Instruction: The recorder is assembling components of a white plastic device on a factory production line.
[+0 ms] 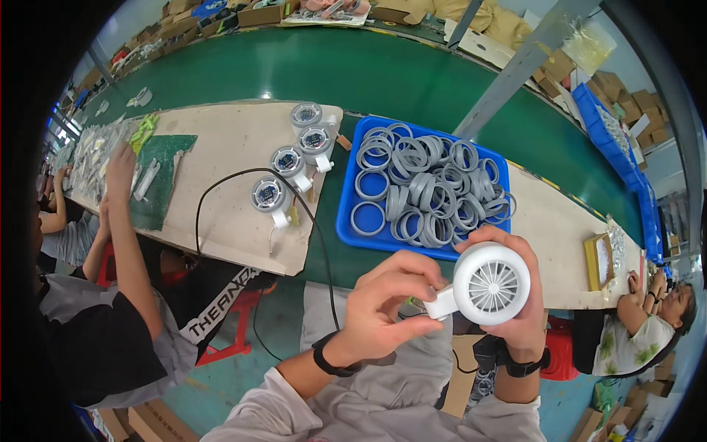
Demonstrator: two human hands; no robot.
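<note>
Just in front of my body I hold a small white fan [492,286], its round slotted grille facing up toward me. My right hand [532,328] wraps round the far and right side of its casing. With thumb and fingers, my left hand [383,309] pinches the short white arm [442,303] that sticks out on the fan's left; thin wires show beside it. Beyond my hands, a blue tray [345,214] holds many loose grey rings [442,193]. Several round fan units [271,194] with exposed circuit boards and white arms stand in a line left of the tray.
A black cable [324,258] arcs over the beige board [228,147] and hangs down near my left forearm. The green belt [294,66] runs behind. A co-worker's arm [136,221] reaches over pale parts at left; another person [641,331] sits at right by a yellow box [599,261].
</note>
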